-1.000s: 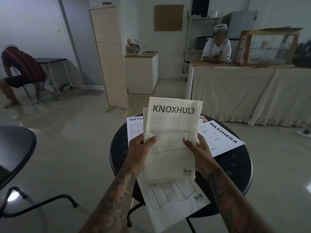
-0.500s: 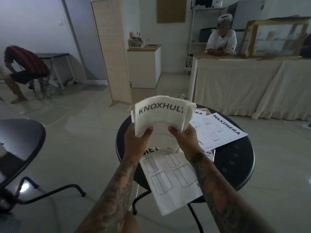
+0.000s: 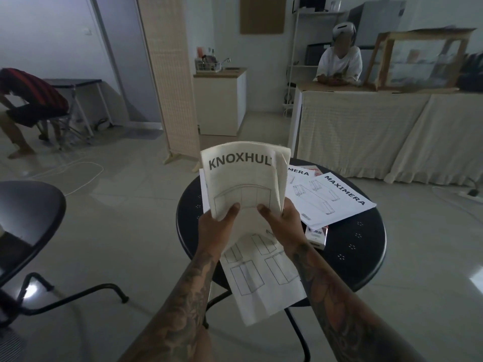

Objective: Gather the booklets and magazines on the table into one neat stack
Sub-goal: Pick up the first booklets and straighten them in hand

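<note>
Head view, both hands (image 3: 251,226) bowing paper KNOXHULT booklet (image 3: 243,178)

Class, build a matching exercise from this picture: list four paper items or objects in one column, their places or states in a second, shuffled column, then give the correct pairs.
Column one
1. KNOXHULT booklet
2. MAXIMERA booklet
3. Booklet with cabinet drawings
4. Round black table

Column two
A. Hangs over the table's near edge
B. Lies flat on the table, far right side
C. Held up, bent, in the left hand and right hand
D. Carries the loose booklets

Pairs: 1-C, 2-B, 3-A, 4-D
</note>
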